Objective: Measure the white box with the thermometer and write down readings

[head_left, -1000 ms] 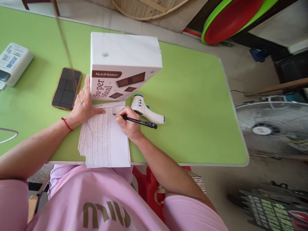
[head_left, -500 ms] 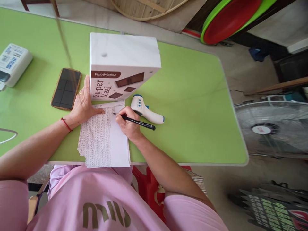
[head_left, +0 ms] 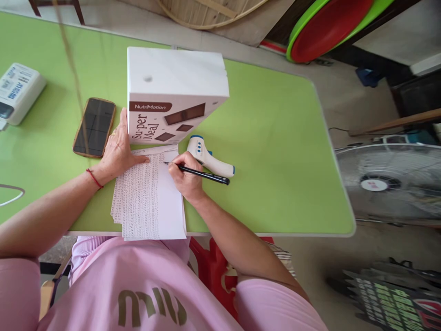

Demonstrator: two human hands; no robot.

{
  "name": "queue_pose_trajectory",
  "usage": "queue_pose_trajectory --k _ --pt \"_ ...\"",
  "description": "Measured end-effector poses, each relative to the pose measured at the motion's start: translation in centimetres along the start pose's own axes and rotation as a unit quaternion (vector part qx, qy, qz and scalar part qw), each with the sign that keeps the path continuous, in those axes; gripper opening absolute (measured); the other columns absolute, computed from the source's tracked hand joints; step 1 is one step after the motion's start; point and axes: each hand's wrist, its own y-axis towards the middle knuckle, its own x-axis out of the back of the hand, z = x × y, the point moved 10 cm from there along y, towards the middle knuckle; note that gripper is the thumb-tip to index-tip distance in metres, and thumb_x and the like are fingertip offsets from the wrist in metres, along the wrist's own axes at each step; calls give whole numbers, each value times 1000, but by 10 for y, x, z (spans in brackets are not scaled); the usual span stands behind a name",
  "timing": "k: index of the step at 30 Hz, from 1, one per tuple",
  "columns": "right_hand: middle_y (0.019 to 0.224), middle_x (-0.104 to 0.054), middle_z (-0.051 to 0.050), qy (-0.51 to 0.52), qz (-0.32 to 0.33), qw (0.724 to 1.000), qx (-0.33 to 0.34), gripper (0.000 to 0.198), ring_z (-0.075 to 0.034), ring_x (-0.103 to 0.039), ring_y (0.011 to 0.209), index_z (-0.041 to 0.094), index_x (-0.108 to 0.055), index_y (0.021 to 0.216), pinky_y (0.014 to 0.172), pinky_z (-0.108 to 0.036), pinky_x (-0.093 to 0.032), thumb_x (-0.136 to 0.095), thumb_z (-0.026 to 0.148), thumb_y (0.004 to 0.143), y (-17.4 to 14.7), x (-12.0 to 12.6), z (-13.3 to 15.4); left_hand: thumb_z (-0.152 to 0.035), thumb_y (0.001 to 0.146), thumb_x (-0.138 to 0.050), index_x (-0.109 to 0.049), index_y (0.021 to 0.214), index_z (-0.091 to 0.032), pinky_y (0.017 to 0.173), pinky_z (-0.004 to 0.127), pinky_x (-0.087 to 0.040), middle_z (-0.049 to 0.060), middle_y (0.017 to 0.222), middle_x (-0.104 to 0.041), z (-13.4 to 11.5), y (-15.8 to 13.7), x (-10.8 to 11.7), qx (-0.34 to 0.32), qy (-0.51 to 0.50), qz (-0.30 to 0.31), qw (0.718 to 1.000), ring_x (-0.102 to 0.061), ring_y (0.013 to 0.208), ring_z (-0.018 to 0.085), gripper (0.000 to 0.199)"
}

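Several sheets of paper [head_left: 168, 211] lie stacked at the table's near edge, the top one covered on its left part with rows of small handwriting. My right hand [head_left: 187, 177] is closed around a black pen [head_left: 210, 176], its tip at or just above the paper beside the last written row. My left hand [head_left: 119, 149] rests with thumb spread on the upper left of the sheets, fingers along the left side of a white box [head_left: 177, 73] marked "NutriMotion Su-per Meal". A white and blue infrared thermometer [head_left: 217, 164] lies just behind my right hand.
A smartphone [head_left: 94, 127] in a brown case lies left of the box on the green table [head_left: 275, 161]. Farther left sits a white power bank-like block [head_left: 20, 92] and a white cable [head_left: 12, 195]. A fan [head_left: 374, 185] stands off the right edge.
My right hand has shifted slightly to the right with the pen, which now lies at a somewhat flatter angle. The left hand stays in place.
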Motion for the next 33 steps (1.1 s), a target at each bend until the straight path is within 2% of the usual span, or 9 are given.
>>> queue_pose_trajectory --k 9,13,16,23,29,33 --pt "55 -45 6 0 0 1000 18 20 -12 -40 50 26 -42 72 51 -27 -40 -55 29 86 2 -1 6 -59 62 -100 -23 165 -18 127 63 -38 26 167 -36 0 0 0 7 -2 -3 1000 -37 156 49 134" --pt "54 -45 5 -6 20 1000 14 21 -13 -41 49 27 -39 72 51 -28 -41 -55 28 86 2 -4 4 -64 59 -100 -22 166 -20 127 63 -38 26 168 -34 2 0 0 10 -3 -6 1000 -37 156 50 140" --pt "54 -46 6 13 1 1000 24 20 -13 -42 48 27 -41 73 50 -28 -40 -55 26 86 2 0 6 -68 59 -100 -21 167 -22 127 63 -39 24 169 -34 3 0 0 10 -8 -7 1000 -36 156 51 141" --pt "55 -52 4 4 0 1000 -7 18 -14 -48 51 26 -46 71 53 -28 -43 -55 32 86 1 0 0 -64 60 -100 -23 166 -21 125 65 -40 25 166 -37 5 -1 0 16 -8 -11 1000 -42 151 51 139" --pt "54 -49 5 -8 -2 1000 15 19 -12 -43 49 26 -45 71 51 -26 -40 -56 30 86 1 -1 4 -66 60 -100 -22 166 -21 125 63 -40 24 165 -39 0 0 1 2 -11 -6 1000 -41 153 51 139" --pt "56 -47 5 -11 14 1000 11 22 -13 -42 50 26 -44 72 51 -27 -41 -57 33 89 1 -3 2 -64 61 -100 -22 166 -19 124 65 -41 27 164 -39 2 0 0 16 -6 0 1000 -43 151 53 138"
